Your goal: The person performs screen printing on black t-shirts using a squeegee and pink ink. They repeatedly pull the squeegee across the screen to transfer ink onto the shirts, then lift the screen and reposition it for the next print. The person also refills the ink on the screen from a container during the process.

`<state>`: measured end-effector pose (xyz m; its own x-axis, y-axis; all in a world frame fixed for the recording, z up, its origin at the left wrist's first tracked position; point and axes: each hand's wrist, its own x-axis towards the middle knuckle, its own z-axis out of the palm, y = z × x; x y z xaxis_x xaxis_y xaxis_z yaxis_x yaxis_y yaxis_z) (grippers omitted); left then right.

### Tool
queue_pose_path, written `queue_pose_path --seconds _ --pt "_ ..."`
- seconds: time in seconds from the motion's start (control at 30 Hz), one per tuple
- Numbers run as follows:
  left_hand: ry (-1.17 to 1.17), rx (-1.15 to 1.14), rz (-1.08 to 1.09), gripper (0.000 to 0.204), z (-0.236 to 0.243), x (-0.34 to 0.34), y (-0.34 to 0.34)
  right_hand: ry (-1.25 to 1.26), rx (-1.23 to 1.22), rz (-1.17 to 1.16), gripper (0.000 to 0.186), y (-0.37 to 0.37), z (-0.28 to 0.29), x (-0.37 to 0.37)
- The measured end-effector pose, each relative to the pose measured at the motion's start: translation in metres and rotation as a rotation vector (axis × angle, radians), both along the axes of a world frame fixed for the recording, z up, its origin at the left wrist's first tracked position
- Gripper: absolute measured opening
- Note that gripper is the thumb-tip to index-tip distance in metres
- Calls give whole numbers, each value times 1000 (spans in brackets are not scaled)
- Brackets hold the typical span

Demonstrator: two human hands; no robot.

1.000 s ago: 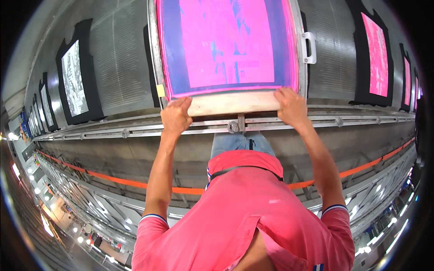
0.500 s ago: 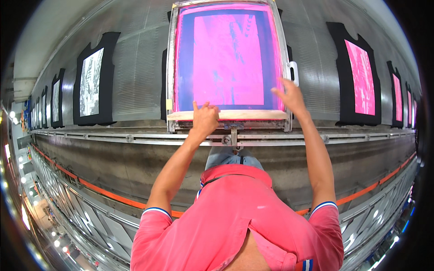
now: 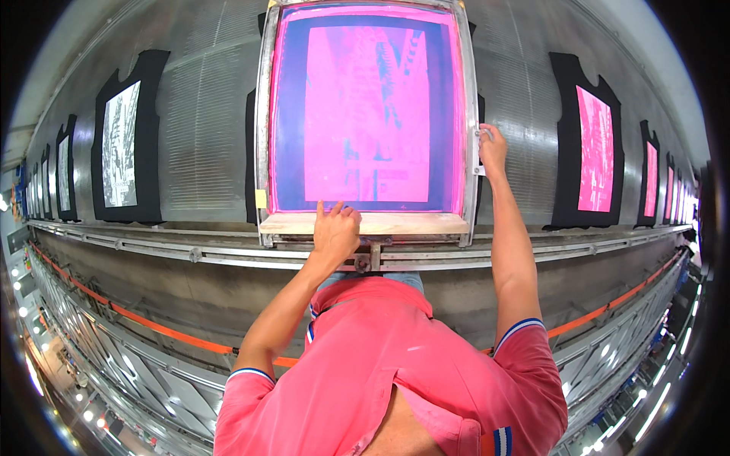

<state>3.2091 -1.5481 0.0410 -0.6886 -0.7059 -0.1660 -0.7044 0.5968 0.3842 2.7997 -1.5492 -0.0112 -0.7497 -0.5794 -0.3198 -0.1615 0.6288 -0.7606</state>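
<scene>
A screen printing frame (image 3: 265,114) holds a blue mesh screen (image 3: 291,114) with a large pink-inked rectangle in the middle. A pale wooden squeegee bar (image 3: 414,223) lies along its near edge. My left hand (image 3: 337,232) is on that bar, left of centre, fingers curved over it with the index finger reaching toward the screen. My right hand (image 3: 492,148) is closed on the white handle (image 3: 479,169) on the frame's right side, partly covering it. A yellow tab (image 3: 260,197) is at the frame's lower left. Whatever lies under the screen is mostly hidden.
The long grey printing table (image 3: 198,121) carries black shirts (image 3: 148,91) with white prints on the left and black shirts (image 3: 563,83) with pink prints on the right. A metal rail (image 3: 152,245) runs along its near edge. An orange beam (image 3: 578,323) and metal racks are behind me.
Both hands gripped the squeegee bar earlier. My right hand has moved up and right onto the side handle; my left has shifted inward along the bar. The frame now appears lower in view.
</scene>
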Motion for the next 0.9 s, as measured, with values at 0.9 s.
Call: queue_pose_path --seconds 0.9 --pt "-41 28 9 19 6 5 0 128 -21 40 18 -5 4 0"
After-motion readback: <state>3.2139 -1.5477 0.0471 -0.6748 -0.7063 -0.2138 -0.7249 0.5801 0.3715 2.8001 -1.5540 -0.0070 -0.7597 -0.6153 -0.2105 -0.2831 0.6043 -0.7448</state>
